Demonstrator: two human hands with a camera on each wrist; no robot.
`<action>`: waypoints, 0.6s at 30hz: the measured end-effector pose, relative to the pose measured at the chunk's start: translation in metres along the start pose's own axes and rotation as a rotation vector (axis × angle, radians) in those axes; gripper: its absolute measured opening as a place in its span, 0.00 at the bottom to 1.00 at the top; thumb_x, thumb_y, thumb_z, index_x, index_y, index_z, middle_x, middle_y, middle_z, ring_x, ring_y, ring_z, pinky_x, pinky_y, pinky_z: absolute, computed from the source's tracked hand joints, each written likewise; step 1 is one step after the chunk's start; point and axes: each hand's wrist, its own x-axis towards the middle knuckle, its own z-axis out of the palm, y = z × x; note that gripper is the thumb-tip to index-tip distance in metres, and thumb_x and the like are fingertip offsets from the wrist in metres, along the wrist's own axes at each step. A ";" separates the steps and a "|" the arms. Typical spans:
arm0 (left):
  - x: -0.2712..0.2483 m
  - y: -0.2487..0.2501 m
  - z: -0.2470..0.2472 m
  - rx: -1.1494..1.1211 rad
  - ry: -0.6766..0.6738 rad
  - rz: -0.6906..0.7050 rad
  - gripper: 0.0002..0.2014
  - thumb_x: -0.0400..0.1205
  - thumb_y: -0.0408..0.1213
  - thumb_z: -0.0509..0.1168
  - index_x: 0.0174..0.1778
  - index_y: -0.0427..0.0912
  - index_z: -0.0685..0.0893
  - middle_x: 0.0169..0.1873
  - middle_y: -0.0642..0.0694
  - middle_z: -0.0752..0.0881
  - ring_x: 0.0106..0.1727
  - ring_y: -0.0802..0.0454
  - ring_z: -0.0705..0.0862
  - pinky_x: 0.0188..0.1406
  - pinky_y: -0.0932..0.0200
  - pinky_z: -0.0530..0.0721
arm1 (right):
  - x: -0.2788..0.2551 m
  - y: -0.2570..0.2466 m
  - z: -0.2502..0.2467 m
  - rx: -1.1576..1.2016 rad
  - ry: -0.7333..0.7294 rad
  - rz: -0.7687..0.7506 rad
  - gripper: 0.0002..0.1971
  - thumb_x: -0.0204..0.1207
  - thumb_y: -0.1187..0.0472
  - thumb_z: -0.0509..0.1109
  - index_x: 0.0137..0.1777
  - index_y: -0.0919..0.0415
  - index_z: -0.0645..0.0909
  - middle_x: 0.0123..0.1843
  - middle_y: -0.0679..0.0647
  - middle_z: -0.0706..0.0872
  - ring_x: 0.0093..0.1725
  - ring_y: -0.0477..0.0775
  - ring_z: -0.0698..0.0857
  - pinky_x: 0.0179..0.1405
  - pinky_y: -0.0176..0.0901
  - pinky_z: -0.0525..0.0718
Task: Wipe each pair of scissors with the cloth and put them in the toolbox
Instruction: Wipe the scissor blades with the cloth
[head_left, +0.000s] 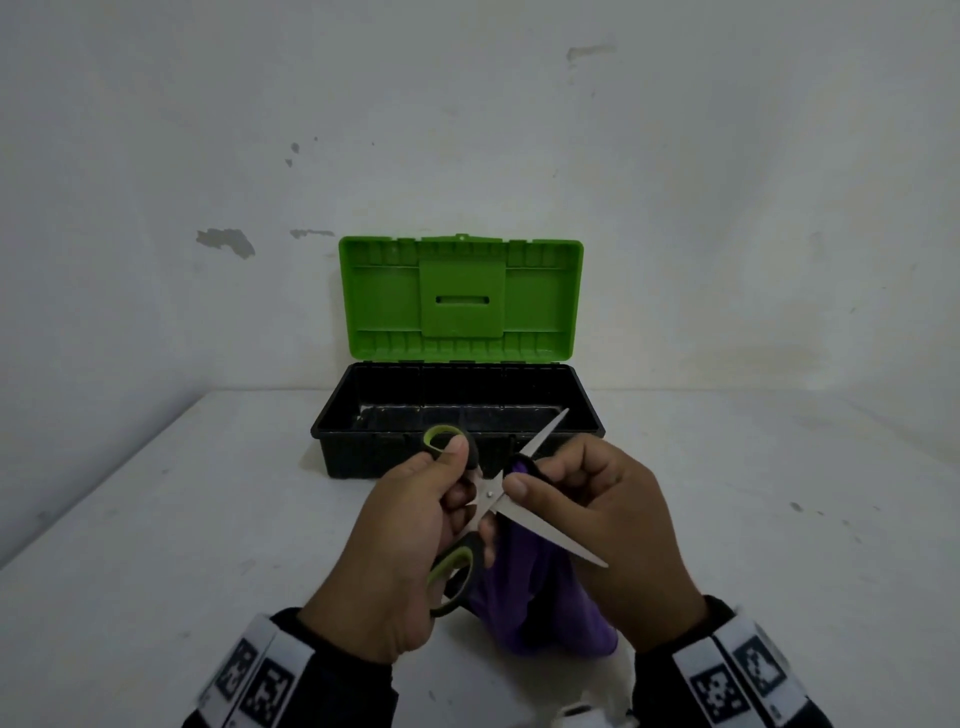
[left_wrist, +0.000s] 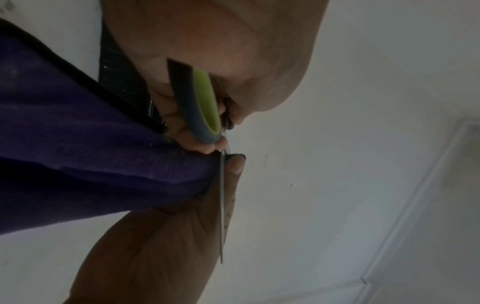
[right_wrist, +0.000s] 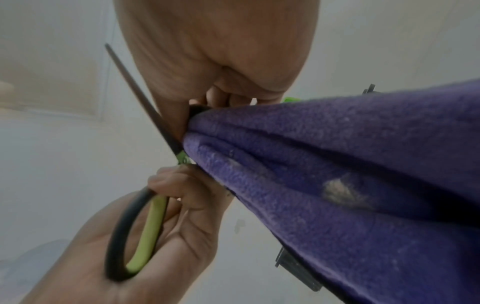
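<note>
My left hand (head_left: 415, 525) grips a pair of scissors (head_left: 491, 499) with black and green handles, its blades spread wide. The lower handle (head_left: 452, 577) lies in my palm and the upper loop (head_left: 441, 441) sits under my thumb. My right hand (head_left: 587, 509) pinches a purple cloth (head_left: 524, 587) near the pivot of the scissors, and the cloth hangs down below both hands. The left wrist view shows the green handle (left_wrist: 205, 102) and the cloth (left_wrist: 91, 154). The right wrist view shows the cloth (right_wrist: 337, 164) beside a blade (right_wrist: 145, 102). The toolbox (head_left: 457, 410) stands open behind my hands.
The toolbox has a black tray and a raised green lid (head_left: 462, 299) leaning towards the white wall. It stands at the back of a white table (head_left: 182, 519). Nothing shows inside the black tray.
</note>
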 end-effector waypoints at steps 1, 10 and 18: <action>-0.001 0.000 0.000 0.015 -0.002 -0.001 0.13 0.86 0.43 0.62 0.40 0.39 0.75 0.23 0.45 0.70 0.19 0.49 0.73 0.17 0.58 0.75 | 0.000 0.001 0.001 -0.006 0.004 0.000 0.11 0.70 0.75 0.77 0.38 0.74 0.75 0.27 0.60 0.89 0.26 0.55 0.90 0.25 0.42 0.85; -0.001 -0.002 0.000 0.037 -0.010 -0.026 0.12 0.86 0.42 0.61 0.41 0.37 0.74 0.22 0.46 0.69 0.19 0.49 0.73 0.16 0.58 0.74 | 0.006 0.009 -0.008 -0.272 0.209 -0.056 0.14 0.70 0.58 0.83 0.33 0.57 0.79 0.31 0.64 0.88 0.30 0.61 0.88 0.31 0.57 0.85; -0.001 -0.002 -0.001 0.042 -0.038 -0.029 0.13 0.86 0.42 0.61 0.39 0.38 0.74 0.22 0.47 0.68 0.19 0.49 0.72 0.16 0.58 0.74 | 0.007 0.008 -0.011 -0.259 0.244 -0.064 0.14 0.65 0.51 0.81 0.31 0.58 0.81 0.29 0.59 0.87 0.29 0.53 0.84 0.33 0.50 0.83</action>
